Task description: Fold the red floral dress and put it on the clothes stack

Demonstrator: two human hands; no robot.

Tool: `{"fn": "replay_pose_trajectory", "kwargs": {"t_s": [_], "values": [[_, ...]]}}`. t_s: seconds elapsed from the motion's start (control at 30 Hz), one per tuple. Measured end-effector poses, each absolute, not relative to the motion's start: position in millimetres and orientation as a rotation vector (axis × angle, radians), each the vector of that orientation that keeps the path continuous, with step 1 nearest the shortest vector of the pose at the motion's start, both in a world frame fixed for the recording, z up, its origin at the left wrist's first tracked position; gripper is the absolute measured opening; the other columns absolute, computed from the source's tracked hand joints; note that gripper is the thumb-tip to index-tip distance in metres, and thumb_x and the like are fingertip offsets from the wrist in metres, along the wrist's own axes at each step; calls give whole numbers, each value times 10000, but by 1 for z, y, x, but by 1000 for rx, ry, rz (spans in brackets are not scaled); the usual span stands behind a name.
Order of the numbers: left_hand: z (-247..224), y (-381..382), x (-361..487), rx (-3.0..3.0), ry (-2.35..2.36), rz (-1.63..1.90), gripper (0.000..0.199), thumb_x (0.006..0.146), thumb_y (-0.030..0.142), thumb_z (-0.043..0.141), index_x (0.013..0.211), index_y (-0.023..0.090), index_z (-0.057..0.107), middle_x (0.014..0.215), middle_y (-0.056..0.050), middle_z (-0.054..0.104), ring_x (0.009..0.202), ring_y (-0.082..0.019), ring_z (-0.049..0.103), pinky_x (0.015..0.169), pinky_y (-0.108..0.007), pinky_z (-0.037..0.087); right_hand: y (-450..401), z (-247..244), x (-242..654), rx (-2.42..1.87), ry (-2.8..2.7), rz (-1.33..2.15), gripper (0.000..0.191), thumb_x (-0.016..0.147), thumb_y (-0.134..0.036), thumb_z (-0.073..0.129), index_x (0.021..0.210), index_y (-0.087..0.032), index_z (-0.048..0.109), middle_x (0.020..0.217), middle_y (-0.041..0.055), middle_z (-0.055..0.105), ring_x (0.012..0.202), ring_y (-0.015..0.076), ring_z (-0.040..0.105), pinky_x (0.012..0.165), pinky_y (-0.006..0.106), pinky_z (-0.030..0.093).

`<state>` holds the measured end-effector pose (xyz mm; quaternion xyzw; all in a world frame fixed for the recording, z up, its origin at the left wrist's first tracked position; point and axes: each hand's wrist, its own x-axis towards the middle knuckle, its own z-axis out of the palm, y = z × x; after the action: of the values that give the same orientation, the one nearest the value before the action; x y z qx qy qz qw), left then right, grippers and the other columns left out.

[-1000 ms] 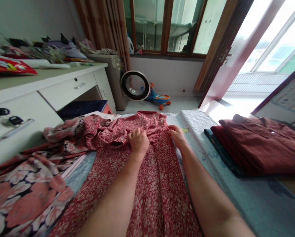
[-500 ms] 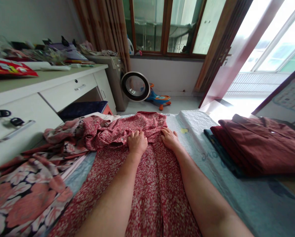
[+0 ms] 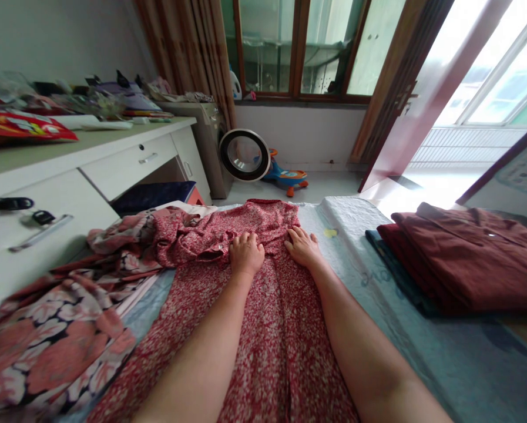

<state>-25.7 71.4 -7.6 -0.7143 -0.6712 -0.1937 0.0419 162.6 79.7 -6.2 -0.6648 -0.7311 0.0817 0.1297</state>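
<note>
A red and white patterned garment [image 3: 267, 317] lies spread over the light blue bed cover [image 3: 351, 252], its upper part bunched to the left. My left hand [image 3: 247, 254] rests on its upper middle, fingers bent against the cloth; whether they pinch any fabric is hidden. On the garment's right edge lies my right hand [image 3: 302, 245], palm down with the fingers somewhat apart. A pink and black floral cloth [image 3: 64, 341] is heaped at the left, touching the garment.
Folded dark red clothes [image 3: 470, 258] are stacked at the right. A white desk [image 3: 126, 153] with cluttered top stands at the left. Beyond the bed are a washing machine with its round door [image 3: 244, 155] open and a blue and orange toy [image 3: 287, 176].
The view has turned slightly left. My right hand has shifted a little left on the garment, its fingers slightly more spread; my left hand stays in place on the cloth.
</note>
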Motion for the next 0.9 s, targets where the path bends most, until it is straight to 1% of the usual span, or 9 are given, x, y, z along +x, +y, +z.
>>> {"fn": "replay_pose_trajectory", "kwargs": {"t_s": [0.3,0.57,0.73,0.8,0.9], "values": [[-10,75,-33,-2260,-2046,-759,232,877,257,516,1028,227,690,1144,-68,675,1085,-261,575,967,-391,434,81,-6,165,-1911,-2127,233,498,972,-431,406,1437,-258,453,1558,78,380,1422,252,315,1152,533,187],[-11,76,-35,-2274,-2018,-846,235,877,214,494,965,221,711,1095,-47,700,1048,-230,598,967,-354,437,83,-8,167,-1895,-2135,231,499,976,-438,402,1435,-252,456,1551,80,392,1414,247,326,1151,517,186],[-12,76,-35,-2278,-2023,-812,221,883,227,502,949,223,712,1071,-48,702,1034,-235,599,949,-359,438,83,-7,168,-1900,-2138,233,499,971,-440,412,1427,-244,466,1550,84,393,1409,250,337,1146,508,200],[-11,75,-35,-2292,-2024,-795,224,893,247,504,973,223,712,1095,-50,697,1049,-235,595,950,-363,437,83,-6,168,-1896,-2138,236,507,967,-447,417,1427,-239,462,1547,83,397,1410,245,338,1145,494,206],[-7,73,-33,-2273,-2062,-744,218,892,270,524,989,234,716,1187,-49,670,1087,-253,580,932,-382,444,84,-6,169,-1915,-2122,235,530,958,-457,429,1435,-229,444,1552,87,386,1423,234,322,1145,465,215]]}}
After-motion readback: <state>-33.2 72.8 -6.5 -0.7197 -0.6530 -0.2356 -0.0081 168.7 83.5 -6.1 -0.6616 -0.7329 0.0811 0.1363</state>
